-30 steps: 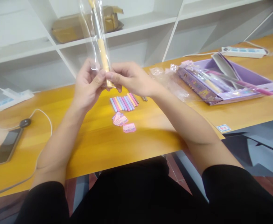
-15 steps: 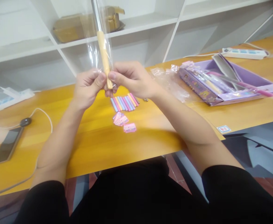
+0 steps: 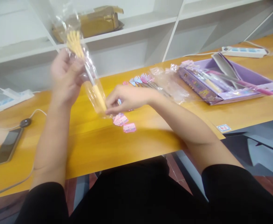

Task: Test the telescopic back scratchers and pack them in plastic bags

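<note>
A yellow back scratcher point(image 3: 96, 93) with a hand-shaped head and a metal rod lies inside a clear plastic sleeve point(image 3: 87, 81), tilted in the air. My left hand point(image 3: 67, 74), somewhat blurred, grips the sleeve just below the yellow head. At the handle end, my right hand point(image 3: 129, 98) pinches the sleeve's lower end. Below my right hand, pink cards point(image 3: 120, 119) sit in a small pile, with one more card point(image 3: 129, 127) beside them. Behind it are pink and blue hand-shaped heads point(image 3: 138, 79) on metal rods, partly hidden by my wrist.
A purple box point(image 3: 248, 74) with wrapped items stands at the right, near clear plastic bags point(image 3: 170, 82). Power strips point(image 3: 245, 52) lie at both sides. A phone point(image 3: 7, 146) is at the left. White shelves point(image 3: 131, 23) hold a taped brown package point(image 3: 99, 23).
The wrapped scratcher has come down and tilted, showing its yellow head. My left hand has moved up and left to that head; my right hand has shifted slightly down and right.
</note>
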`<act>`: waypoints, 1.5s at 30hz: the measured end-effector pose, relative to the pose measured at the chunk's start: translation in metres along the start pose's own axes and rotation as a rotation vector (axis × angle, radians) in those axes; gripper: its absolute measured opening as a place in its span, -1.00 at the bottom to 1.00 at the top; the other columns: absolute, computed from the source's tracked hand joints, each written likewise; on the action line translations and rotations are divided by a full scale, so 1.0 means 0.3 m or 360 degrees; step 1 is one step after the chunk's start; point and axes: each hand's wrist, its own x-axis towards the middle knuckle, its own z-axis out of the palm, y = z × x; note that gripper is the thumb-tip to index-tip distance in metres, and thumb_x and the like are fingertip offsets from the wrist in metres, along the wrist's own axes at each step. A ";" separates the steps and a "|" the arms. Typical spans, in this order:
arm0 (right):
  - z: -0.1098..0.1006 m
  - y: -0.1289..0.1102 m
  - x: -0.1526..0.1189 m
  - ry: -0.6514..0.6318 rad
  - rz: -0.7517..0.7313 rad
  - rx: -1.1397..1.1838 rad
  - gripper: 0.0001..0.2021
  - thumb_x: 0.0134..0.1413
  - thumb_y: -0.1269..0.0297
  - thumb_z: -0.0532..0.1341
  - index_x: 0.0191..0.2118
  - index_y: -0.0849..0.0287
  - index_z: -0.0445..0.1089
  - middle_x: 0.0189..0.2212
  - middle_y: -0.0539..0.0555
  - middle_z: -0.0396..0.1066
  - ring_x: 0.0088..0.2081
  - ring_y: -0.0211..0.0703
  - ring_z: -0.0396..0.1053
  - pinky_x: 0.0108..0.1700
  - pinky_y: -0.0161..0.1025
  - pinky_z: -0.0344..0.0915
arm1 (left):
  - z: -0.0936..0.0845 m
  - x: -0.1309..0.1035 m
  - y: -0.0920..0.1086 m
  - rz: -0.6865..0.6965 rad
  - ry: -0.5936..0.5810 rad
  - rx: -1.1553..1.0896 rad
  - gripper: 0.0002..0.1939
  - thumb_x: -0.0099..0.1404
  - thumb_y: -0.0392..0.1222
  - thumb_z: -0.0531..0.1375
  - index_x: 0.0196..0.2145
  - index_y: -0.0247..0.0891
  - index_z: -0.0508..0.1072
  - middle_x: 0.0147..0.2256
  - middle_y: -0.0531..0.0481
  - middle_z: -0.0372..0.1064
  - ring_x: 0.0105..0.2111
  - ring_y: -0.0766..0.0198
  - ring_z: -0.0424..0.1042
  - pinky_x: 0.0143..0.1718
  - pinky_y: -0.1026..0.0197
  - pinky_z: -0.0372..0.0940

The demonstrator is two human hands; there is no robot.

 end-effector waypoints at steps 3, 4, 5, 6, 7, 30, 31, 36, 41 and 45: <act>0.057 0.040 0.037 -0.0206 0.0166 -0.0013 -0.61 0.59 0.23 0.38 -0.37 0.25 0.55 -0.50 -0.08 0.43 -0.47 -0.41 0.22 -0.34 -0.31 0.07 | -0.063 0.018 0.033 0.0038 0.0039 -0.0002 -0.41 0.22 0.17 0.73 0.00 -0.07 0.61 -0.25 0.09 0.52 -0.34 0.27 0.38 -0.22 -0.04 0.62; 0.076 0.053 0.050 -0.0252 0.0231 0.0005 -0.64 0.59 0.24 0.38 -0.34 0.25 0.59 -0.47 -0.06 0.49 -0.46 -0.40 0.26 -0.32 -0.30 0.11 | -0.075 0.018 0.047 0.0053 0.0044 0.0044 -0.44 0.22 0.15 0.74 -0.02 -0.07 0.64 -0.27 0.09 0.52 -0.36 0.27 0.36 -0.24 -0.04 0.62; 0.093 0.065 0.061 -0.0305 0.0290 0.0033 -0.67 0.59 0.25 0.38 -0.30 0.26 0.64 -0.43 -0.03 0.57 -0.43 -0.38 0.34 -0.30 -0.30 0.17 | -0.083 0.015 0.062 0.0068 0.0037 0.0109 -0.49 0.23 0.14 0.74 -0.06 -0.08 0.67 -0.27 0.08 0.54 -0.35 0.26 0.37 -0.26 -0.03 0.62; 0.110 0.074 0.070 -0.0374 0.0345 0.0063 -0.70 0.60 0.26 0.37 -0.25 0.27 0.68 -0.36 0.01 0.64 -0.38 -0.35 0.43 -0.26 -0.30 0.23 | -0.086 0.010 0.077 0.0089 0.0014 0.0186 -0.52 0.23 0.15 0.73 -0.10 -0.09 0.70 -0.27 0.07 0.57 -0.34 0.24 0.41 -0.28 -0.03 0.61; 0.126 0.081 0.078 -0.0460 0.0397 0.0086 -0.73 0.60 0.27 0.37 -0.20 0.27 0.71 -0.28 0.04 0.69 -0.32 -0.32 0.51 -0.21 -0.29 0.28 | -0.085 0.004 0.090 0.0121 -0.0010 0.0263 -0.55 0.23 0.16 0.73 -0.13 -0.10 0.71 -0.26 0.08 0.61 -0.33 0.22 0.44 -0.29 -0.02 0.60; 0.141 0.052 0.084 -0.0609 0.1231 -0.0959 -0.43 0.34 0.36 0.52 0.38 0.42 0.55 0.41 0.46 0.39 0.01 0.10 0.59 -0.16 -0.15 0.26 | 0.012 -0.082 0.273 -0.0216 -0.0429 0.0896 -0.67 0.20 -0.13 0.68 -0.12 -0.25 0.81 -0.24 -0.07 0.69 -0.22 0.13 0.73 0.03 0.02 0.76; 0.146 0.056 0.088 -0.0624 0.1235 -0.0970 -0.41 0.32 0.35 0.54 0.40 0.39 0.56 0.43 0.44 0.38 0.03 0.11 0.60 -0.14 -0.15 0.29 | 0.016 -0.083 0.274 -0.0182 -0.0419 0.0888 -0.70 0.21 -0.16 0.67 -0.13 -0.25 0.82 -0.27 -0.06 0.68 -0.25 0.14 0.72 0.04 -0.01 0.76; 0.147 0.078 0.095 -0.0674 0.1204 -0.0939 -0.51 0.40 0.39 0.47 0.38 0.28 0.62 0.20 0.29 0.62 0.07 0.12 0.62 -0.07 -0.14 0.32 | 0.015 -0.086 0.264 -0.0024 -0.0378 0.0826 -0.75 0.21 -0.22 0.68 -0.15 -0.17 0.83 -0.29 -0.12 0.68 -0.28 0.06 0.69 -0.14 -0.06 0.74; 0.133 0.092 0.086 -0.0624 0.1189 -0.0910 -0.53 0.42 0.47 0.40 0.38 0.27 0.62 0.08 0.27 0.68 0.02 0.10 0.62 -0.08 -0.13 0.27 | -0.012 -0.076 0.227 0.0143 -0.0413 0.0767 -0.75 0.26 -0.20 0.68 -0.12 -0.14 0.83 -0.23 -0.11 0.72 -0.25 0.14 0.69 -0.29 0.15 0.59; 0.124 0.110 0.081 -0.0591 0.1159 -0.0864 -0.58 0.43 0.47 0.43 0.33 0.31 0.62 0.14 0.28 0.65 0.05 0.08 0.59 -0.15 -0.15 0.20 | -0.019 -0.068 0.213 0.0197 -0.0386 0.0741 -0.77 0.32 -0.12 0.68 -0.13 -0.17 0.83 -0.27 -0.12 0.72 -0.34 0.21 0.68 -0.35 0.22 0.58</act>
